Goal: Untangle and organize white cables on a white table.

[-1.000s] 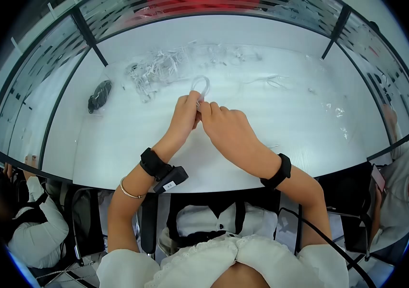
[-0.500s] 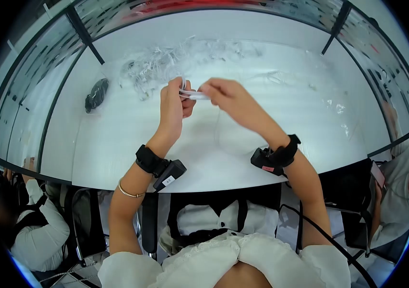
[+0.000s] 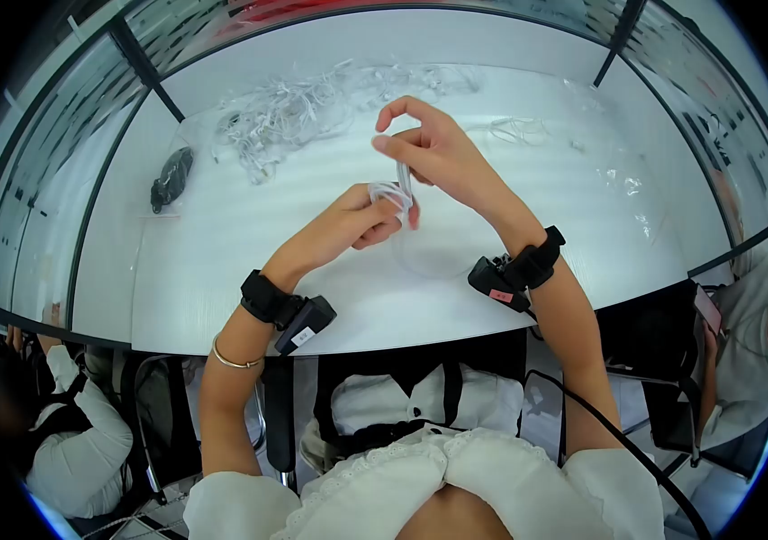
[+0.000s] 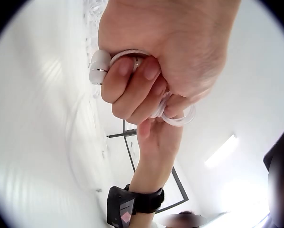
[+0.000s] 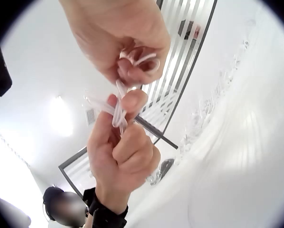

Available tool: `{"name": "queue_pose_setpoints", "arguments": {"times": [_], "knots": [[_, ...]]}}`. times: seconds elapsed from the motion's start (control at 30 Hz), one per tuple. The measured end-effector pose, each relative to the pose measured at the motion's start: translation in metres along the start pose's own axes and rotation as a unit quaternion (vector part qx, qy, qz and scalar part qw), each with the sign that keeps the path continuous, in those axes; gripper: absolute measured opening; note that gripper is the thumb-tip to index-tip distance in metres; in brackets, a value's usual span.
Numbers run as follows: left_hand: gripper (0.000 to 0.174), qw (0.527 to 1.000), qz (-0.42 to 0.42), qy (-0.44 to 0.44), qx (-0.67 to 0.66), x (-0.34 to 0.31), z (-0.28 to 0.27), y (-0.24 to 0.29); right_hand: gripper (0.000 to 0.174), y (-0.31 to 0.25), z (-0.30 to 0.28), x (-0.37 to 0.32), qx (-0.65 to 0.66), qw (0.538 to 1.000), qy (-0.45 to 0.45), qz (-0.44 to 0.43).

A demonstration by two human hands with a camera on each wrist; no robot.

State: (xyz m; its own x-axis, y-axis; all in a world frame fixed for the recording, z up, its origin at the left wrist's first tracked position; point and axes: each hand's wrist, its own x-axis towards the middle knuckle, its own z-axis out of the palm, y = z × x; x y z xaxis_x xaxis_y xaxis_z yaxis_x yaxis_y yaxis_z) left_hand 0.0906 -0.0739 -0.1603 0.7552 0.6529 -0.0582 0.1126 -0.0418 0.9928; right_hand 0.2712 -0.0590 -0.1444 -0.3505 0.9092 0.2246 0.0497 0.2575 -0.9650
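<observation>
My left hand (image 3: 357,220) grips a looped white cable (image 3: 389,193) over the middle of the table. In the left wrist view, the fingers curl tightly round it, and a small white rounded piece (image 4: 99,66) with a silver ring pokes out at the side. My right hand (image 3: 442,155) is just beyond and to the right, its fingers curled round a strand that runs up from the loops. From the right wrist view, a bent bit of cable (image 5: 146,58) shows inside the right fist, and crossed loops rise between left thumb and fingers.
A tangled heap of white cables (image 3: 280,130) lies at the back left, with clear plastic bits behind. Left of it sits a dark bundle (image 3: 171,178) in a clear bag. A loose white cable (image 3: 519,131) lies at the back right. Low partitions border the table; people sit at both sides.
From close together, my hands have parted. My right hand drew a white cable end rightward, then rose farther from my body. My left hand has turned and shifted right with the loops.
</observation>
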Motion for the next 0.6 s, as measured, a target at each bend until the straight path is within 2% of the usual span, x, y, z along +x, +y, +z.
{"name": "queue_pose_setpoints", "arguments": {"times": [0.07,0.17,0.2,0.3,0.33,0.43,0.47,0.57,0.6], "knots": [[0.028,0.999,0.003,-0.032,-0.012,0.003,-0.005,-0.005,0.025,-0.011,-0.005,-0.004,0.069,0.993,-0.074,0.06],[0.021,0.999,0.021,0.012,-0.044,0.001,0.0,0.006,0.033,-0.017,-0.019,-0.004,0.052,0.997,-0.053,0.035],[0.016,0.998,0.027,0.029,-0.038,0.002,-0.002,0.002,0.041,-0.014,-0.023,-0.004,0.058,0.996,-0.066,0.03],[0.015,0.994,0.053,0.038,-0.089,0.003,-0.006,-0.009,0.046,-0.009,-0.025,-0.003,0.18,0.982,-0.048,0.003],[0.013,0.992,0.061,0.052,-0.094,0.002,-0.004,-0.007,0.05,-0.009,-0.028,-0.003,0.211,0.976,-0.037,-0.032],[0.011,0.976,0.049,0.157,-0.143,0.005,-0.001,-0.008,0.046,-0.014,-0.035,0.0,0.198,0.975,0.057,-0.084],[0.013,0.97,0.047,0.184,-0.153,0.007,-0.004,-0.007,0.036,-0.014,-0.032,0.0,0.161,0.977,0.099,-0.096],[0.017,0.947,0.036,0.281,-0.153,0.011,-0.005,-0.007,0.025,-0.019,-0.024,-0.007,0.026,0.998,-0.032,-0.056],[0.02,0.939,0.043,0.302,-0.157,0.013,-0.008,-0.01,0.021,-0.021,-0.012,-0.011,-0.024,0.998,-0.047,-0.039]]}}
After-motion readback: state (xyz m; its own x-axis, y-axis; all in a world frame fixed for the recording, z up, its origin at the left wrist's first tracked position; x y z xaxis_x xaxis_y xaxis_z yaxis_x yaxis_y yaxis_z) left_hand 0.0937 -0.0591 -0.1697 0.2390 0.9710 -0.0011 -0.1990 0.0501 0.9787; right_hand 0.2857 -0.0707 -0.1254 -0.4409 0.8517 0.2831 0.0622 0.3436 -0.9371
